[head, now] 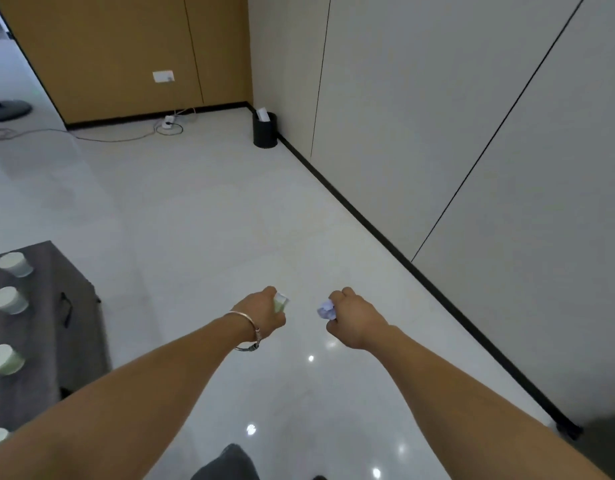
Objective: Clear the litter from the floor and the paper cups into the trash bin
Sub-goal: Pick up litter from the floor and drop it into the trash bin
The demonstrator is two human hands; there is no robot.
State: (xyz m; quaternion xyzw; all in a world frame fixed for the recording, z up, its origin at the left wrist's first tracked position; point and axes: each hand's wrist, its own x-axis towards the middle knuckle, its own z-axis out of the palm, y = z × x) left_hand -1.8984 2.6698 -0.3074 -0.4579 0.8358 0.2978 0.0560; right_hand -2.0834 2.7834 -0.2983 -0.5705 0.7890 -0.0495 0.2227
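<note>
My left hand (pixel 264 313) grips a crushed pale green paper cup (pixel 280 302) out in front of me, above the glossy floor. My right hand (pixel 351 318) holds a crumpled white paper ball (pixel 326 309), level with the left. The black trash bin (pixel 264 130) stands far ahead in the corner where the wood wall meets the grey wall, with white paper sticking out of it. Several pale green paper cups (pixel 15 264) stand in a row on the dark table (pixel 53 327) at my left.
A power strip (pixel 168 122) and its cables lie on the floor along the wood-panelled wall. A round fan base (pixel 8 109) sits at the far left. The grey wall with a black skirting (pixel 385 233) runs along my right.
</note>
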